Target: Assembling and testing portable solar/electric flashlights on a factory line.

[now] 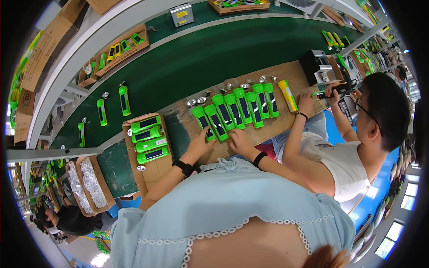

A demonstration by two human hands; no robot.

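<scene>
While the left hand [199,145] sits at the lower end of the leftmost green torch [202,119], the right hand [242,144] lies a little to its right, by the lower ends of the next green torches in the row. The left fingers are partly bent, thumb and forefinger slightly parted around that torch's end; whether they grip it or only touch it, I cannot tell. The right fingers are loosely curled, and I cannot tell if they have hold of anything. Each wrist wears a dark band.

The row of green torches, each with a dark panel on its body, lies side by side on a cardboard sheet [290,73], which covers part of the green surface [154,85]. Shiny reflectors [191,102] are scattered just beyond the torch heads, and a yellow torch [287,96] lies at the right end of the row.

To the left, an open carton [154,175] holds four more green torches lying crosswise. Beyond it, a few single torches rest well apart on the surface. On the right, a seated co-worker [328,165] holds a dark hand tool [343,88] near a black-and-silver device [316,67].
</scene>
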